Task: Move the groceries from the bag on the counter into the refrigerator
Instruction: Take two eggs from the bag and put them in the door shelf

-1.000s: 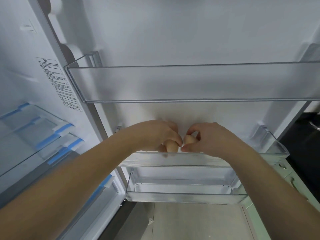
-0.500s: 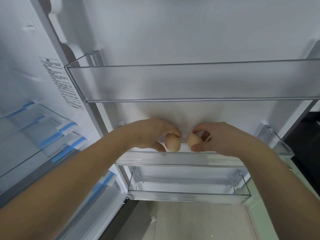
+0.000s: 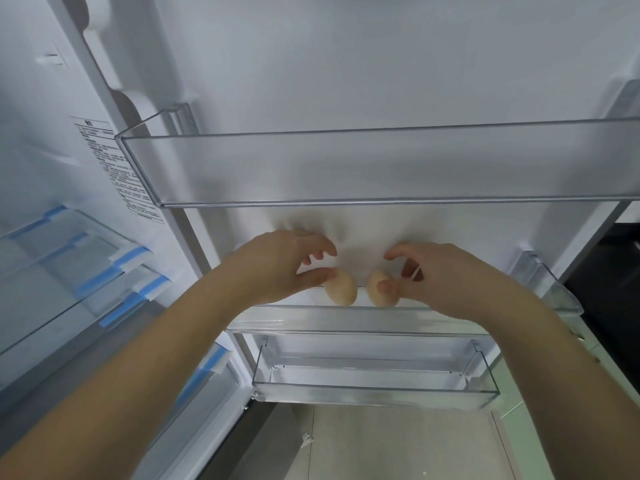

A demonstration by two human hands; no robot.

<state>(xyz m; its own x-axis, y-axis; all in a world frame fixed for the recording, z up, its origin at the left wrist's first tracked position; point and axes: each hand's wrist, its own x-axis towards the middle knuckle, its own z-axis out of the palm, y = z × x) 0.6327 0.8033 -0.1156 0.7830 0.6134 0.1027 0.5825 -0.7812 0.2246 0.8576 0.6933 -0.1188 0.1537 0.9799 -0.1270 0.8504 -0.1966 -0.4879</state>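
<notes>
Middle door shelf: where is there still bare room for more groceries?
Crowded only at the centre, where both hands, left and right, flank two eggs. Bare: both its ends, the top shelf and the bottom shelf.

Two eggs sit side by side in the middle door bin [image 3: 346, 320] of the refrigerator — pale tan, smooth-shelled, near each other but with a narrow gap between them. The left egg [image 3: 341, 289] stands roughly upright, its lower end hidden behind the bin's clear front wall. The right egg [image 3: 377, 293] leans a little rightward — partly covered by a thumb. Both lie near the bin's centre, just behind that front wall.
</notes>
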